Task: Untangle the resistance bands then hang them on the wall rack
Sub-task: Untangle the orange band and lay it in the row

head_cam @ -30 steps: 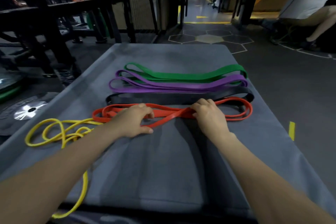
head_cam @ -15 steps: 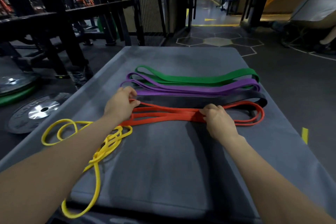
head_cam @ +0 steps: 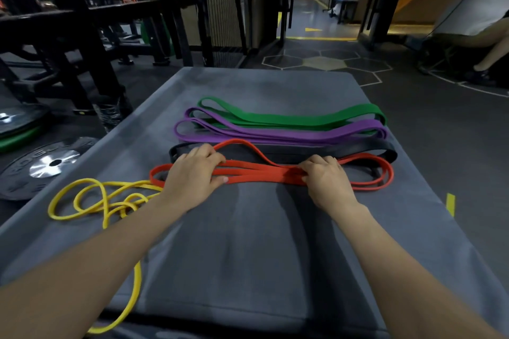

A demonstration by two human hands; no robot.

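**While red band is straightened, yellow waits in a knot**

While pinned flat at both ends, being laid out in folds: the red band (head_cam: 264, 173), nearest of the row on the grey tabletop (head_cam: 248, 256). Left hand (head_cam: 192, 177) spread over its left part, fingers closing lightly on a strand; right hand (head_cam: 327, 179) pinching the bunched strands near the middle, grip narrow. One red loop bulging up over the black band (head_cam: 358, 147). Beyond, purple band (head_cam: 289, 133) and green band (head_cam: 289, 118) already lying tidy.

Step judged: untangling, nearly through. Next, probably: flatten that stray loop, then turn to the yellow band (head_cam: 91, 201), coiled over itself at the left edge and trailing off the near edge.

No wall rack identifiable anywhere. Fingertips hidden under knuckles, so exact hold uncertain. Black band partly covered by red.
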